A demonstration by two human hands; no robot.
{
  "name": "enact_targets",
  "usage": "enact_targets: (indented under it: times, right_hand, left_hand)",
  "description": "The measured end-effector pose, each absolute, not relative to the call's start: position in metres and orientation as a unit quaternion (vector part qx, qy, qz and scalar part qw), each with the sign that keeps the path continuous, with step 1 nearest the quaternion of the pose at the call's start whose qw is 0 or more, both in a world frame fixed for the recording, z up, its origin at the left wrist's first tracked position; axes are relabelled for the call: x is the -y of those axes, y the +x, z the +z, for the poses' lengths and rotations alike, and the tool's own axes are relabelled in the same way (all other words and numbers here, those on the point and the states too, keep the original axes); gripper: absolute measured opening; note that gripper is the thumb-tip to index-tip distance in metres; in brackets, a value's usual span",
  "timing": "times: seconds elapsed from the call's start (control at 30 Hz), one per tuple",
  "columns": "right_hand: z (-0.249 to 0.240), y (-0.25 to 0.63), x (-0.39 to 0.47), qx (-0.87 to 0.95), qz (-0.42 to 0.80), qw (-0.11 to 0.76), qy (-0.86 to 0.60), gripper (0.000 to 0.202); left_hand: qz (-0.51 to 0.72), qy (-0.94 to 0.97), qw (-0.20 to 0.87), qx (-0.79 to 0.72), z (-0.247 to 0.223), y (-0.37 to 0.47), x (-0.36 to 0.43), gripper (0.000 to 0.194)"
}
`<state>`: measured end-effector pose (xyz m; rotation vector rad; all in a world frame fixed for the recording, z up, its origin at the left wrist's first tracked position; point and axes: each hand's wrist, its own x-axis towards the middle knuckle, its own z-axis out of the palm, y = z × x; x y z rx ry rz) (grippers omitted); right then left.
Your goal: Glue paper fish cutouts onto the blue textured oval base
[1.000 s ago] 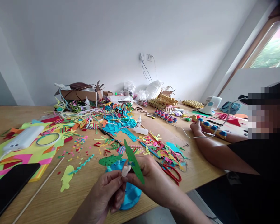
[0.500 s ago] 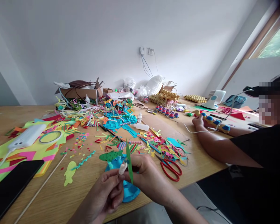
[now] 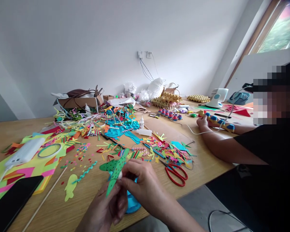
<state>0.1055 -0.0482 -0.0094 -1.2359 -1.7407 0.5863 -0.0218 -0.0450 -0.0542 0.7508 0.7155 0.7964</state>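
Observation:
A green paper cutout (image 3: pixel 117 173) with dark dots slants across my fingertips, its dotted face toward me. A small white lump (image 3: pixel 120 176) shows behind its edge, against the fingers of my right hand (image 3: pixel 143 177), which are closed in a pinch there. My left hand (image 3: pixel 108 206) is curled below, closed at the cutout's lower part; its thumb tip is partly hidden by the paper. Under my hands lies a crinkled blue base (image 3: pixel 133 204), mostly covered. A second dotted green cutout (image 3: pixel 106 166) stands out to the left behind the held one.
Red-handled scissors (image 3: pixel 176 174) lie right of my hands, by coloured paper scraps (image 3: pixel 176 154). A yellow paper fish (image 3: pixel 71 187), a thin stick (image 3: pixel 47 196) and a black phone (image 3: pixel 16 203) lie left. At right, a co-worker's hand (image 3: pixel 203 122) holds a painted egg-carton strip (image 3: pixel 219 123).
The green cutout has turned from nearly edge-on to showing its dotted face, and has shifted left. It now covers much of the white lump. The view has moved slightly right.

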Motion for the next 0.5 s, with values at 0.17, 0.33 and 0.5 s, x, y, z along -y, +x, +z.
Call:
enact_targets:
  times: [0.17, 0.33, 0.5]
  right_hand:
    - [-0.014, 0.105, 0.047, 0.68, 0.248, 0.474, -0.501, 0.014]
    - [-0.028, 0.107, 0.041, 0.602, 0.385, 0.526, -0.461, 0.015]
    - [-0.032, 0.107, 0.039, 0.485, 0.549, 0.55, -0.401, 0.031]
  left_hand:
    - [0.365, 0.316, 0.805, -0.345, -0.051, -0.018, 0.043, 0.048]
    - [0.362, 0.32, 0.809, -0.336, -0.053, -0.017, 0.042, 0.042]
    - [0.353, 0.326, 0.819, -0.315, -0.055, -0.019, 0.041, 0.035]
